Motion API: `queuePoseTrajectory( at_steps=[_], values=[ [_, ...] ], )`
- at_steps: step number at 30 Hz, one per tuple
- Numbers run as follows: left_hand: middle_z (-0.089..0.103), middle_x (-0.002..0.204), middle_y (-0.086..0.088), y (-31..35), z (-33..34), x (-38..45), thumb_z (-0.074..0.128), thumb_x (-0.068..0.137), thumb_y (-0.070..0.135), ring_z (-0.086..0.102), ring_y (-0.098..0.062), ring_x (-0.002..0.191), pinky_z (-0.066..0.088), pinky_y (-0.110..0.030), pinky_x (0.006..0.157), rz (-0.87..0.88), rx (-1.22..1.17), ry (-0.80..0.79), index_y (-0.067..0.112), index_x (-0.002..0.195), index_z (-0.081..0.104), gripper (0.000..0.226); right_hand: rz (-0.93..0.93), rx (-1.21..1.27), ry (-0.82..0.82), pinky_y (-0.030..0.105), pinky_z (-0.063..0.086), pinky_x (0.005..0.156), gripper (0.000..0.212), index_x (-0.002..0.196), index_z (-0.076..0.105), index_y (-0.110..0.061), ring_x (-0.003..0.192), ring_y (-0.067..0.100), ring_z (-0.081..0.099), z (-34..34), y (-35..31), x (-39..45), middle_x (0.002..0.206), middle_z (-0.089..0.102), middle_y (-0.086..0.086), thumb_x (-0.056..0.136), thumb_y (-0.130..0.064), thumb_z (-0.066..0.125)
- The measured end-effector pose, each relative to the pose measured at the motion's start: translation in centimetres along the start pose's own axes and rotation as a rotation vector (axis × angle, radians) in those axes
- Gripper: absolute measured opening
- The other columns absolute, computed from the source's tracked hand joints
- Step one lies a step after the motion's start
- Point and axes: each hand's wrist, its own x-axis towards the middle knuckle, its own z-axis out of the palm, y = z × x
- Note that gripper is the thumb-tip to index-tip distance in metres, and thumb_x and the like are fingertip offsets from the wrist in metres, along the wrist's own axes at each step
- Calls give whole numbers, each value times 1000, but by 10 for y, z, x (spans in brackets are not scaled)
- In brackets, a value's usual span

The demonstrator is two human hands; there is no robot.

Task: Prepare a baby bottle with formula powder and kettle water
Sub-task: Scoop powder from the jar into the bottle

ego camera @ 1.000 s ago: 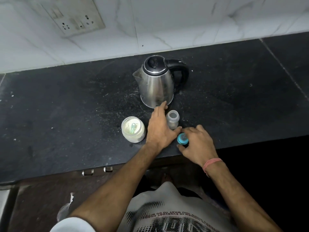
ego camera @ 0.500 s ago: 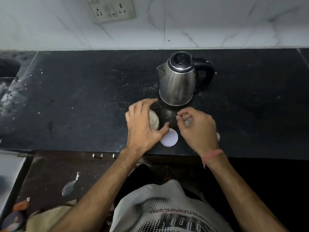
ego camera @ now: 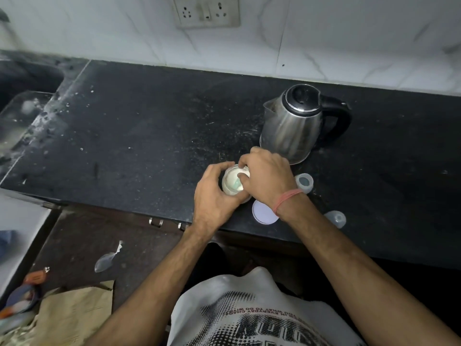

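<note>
White powder fills the open formula jar (ego camera: 233,182), which stands on the black countertop (ego camera: 149,136) near its front edge, just in front of the steel kettle (ego camera: 290,126). We wrap the left hand (ego camera: 212,196) around the jar's side, fingers curled on its wall, evidently to steady it. The right hand (ego camera: 268,176) reaches into the jar mouth, fingertips pinching what appears to be a pale green scoop (ego camera: 237,183); the pinch itself is partly hidden. The jar's lid (ego camera: 262,212) lies flat beside it, set clear of the work. The open baby bottle (ego camera: 304,182) stands just right of the right wrist, close enough, we judge, for a short transfer. Its cap (ego camera: 336,218) rests apart, nearer the counter edge.
</note>
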Motion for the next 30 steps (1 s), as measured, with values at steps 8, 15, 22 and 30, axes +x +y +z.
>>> queuePoseTrajectory(
  at_steps=[8, 15, 22, 30],
  values=[
    [70, 127, 25, -5, 0, 2, 104, 70, 50, 71, 0, 118, 62, -38, 99, -15, -29, 0, 35, 129, 72, 69, 75, -44, -56, 45, 56, 93, 20, 118, 77, -26, 112, 32, 71, 14, -8, 1, 121, 68, 1, 98, -29, 79],
    [71, 130, 20, -5, 4, 0, 105, 70, 53, 71, -3, 120, 62, -40, 99, -31, -46, 30, 34, 131, 70, 73, 174, 195, 69, 41, 57, 90, 3, 101, 77, -32, 101, 26, 73, 14, 12, -10, 99, 79, -8, 99, -34, 78],
    [71, 130, 20, -4, 4, 0, 97, 68, 59, 69, -2, 121, 61, -41, 99, -6, -11, 28, 33, 131, 72, 72, 169, 403, 184, 39, 57, 85, 9, 104, 81, -31, 87, 19, 74, 25, 25, -29, 89, 82, -13, 97, -28, 77],
    [70, 130, 20, -3, 6, -1, 100, 68, 55, 70, -2, 121, 61, -39, 100, -17, -16, 47, 33, 131, 71, 73, 44, 416, 359, 36, 57, 78, 11, 109, 82, -26, 91, 15, 75, 32, 24, -45, 101, 80, -9, 100, -22, 77]
  ],
)
